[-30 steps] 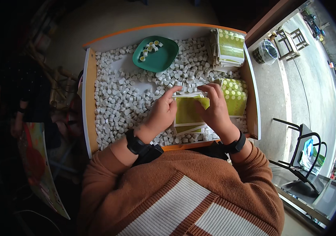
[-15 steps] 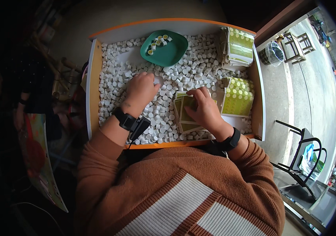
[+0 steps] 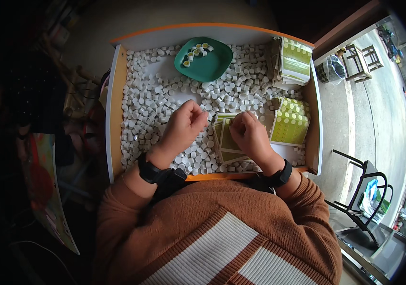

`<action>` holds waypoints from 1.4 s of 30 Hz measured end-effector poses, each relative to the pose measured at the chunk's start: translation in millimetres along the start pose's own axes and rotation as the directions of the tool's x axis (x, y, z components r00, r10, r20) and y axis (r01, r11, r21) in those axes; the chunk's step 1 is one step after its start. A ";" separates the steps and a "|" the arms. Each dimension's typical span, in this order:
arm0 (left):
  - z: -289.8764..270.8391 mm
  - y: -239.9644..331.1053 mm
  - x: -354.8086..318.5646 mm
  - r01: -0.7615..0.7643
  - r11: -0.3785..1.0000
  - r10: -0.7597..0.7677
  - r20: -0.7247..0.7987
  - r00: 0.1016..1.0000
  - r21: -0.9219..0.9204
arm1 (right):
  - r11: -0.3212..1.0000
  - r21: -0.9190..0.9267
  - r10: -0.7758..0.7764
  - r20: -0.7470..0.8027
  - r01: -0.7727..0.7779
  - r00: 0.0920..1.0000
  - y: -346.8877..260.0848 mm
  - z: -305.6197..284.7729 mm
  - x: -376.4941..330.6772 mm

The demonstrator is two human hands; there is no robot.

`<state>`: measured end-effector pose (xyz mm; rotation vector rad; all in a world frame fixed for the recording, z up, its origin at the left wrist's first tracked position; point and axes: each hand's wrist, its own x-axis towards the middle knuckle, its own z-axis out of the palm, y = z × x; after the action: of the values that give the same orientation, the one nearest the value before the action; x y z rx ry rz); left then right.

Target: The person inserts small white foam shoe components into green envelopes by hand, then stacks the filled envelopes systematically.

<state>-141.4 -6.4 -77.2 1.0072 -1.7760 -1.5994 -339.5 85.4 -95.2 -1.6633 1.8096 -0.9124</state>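
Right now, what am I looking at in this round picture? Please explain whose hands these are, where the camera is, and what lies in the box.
The camera sits on a person's head and looks down, so the picture bends at its rim. The two bare hands are that person's own. Under them is a shallow tray with an orange edge, full of small white caps. A green dish at the far side holds a few caps. Green sticker sheets lie on the right. The left hand is closed, fingertips pinched together; what it holds is hidden. The right hand rests on a sheet in front.
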 end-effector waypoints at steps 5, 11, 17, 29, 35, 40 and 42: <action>6.3 11.9 -5.0 0.112 0.954 -0.088 0.095 0.992 -0.279 | 0.837 0.516 0.169 0.071 -0.181 0.983 4.2 -9.8 -1.1; 16.0 12.9 -7.4 -0.006 0.993 0.016 0.085 0.996 -0.120 | 0.387 0.825 0.167 0.378 -0.413 0.911 -28.4 -34.1 5.6; 23.3 12.4 -7.2 -0.155 0.987 0.154 -0.031 0.988 -0.036 | 0.188 0.818 0.100 0.535 -0.544 0.839 -35.1 -29.9 11.5; 22.8 16.2 -11.4 -0.190 0.982 0.191 -0.029 0.981 0.018 | 0.234 0.800 0.123 0.539 -0.552 0.833 -38.6 -27.5 10.9; 13.9 10.2 -3.3 -0.170 0.984 0.174 -0.073 0.982 0.058 | 0.709 0.642 0.106 0.312 -0.291 0.944 -18.6 -21.9 5.3; -33.9 2.6 16.7 0.177 0.922 -0.216 -0.080 0.973 -0.343 | 0.992 -0.039 -0.122 0.023 0.122 0.992 -0.6 -24.0 -10.3; -35.8 1.6 18.0 0.271 0.868 -0.314 -0.035 0.949 -0.415 | 0.986 -0.062 -0.152 0.008 0.152 0.988 8.2 -20.2 -13.4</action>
<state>-123.3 -41.9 -71.9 1.1647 -1.1860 -1.9593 -358.5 101.6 -89.5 -1.8617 1.7445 -0.9246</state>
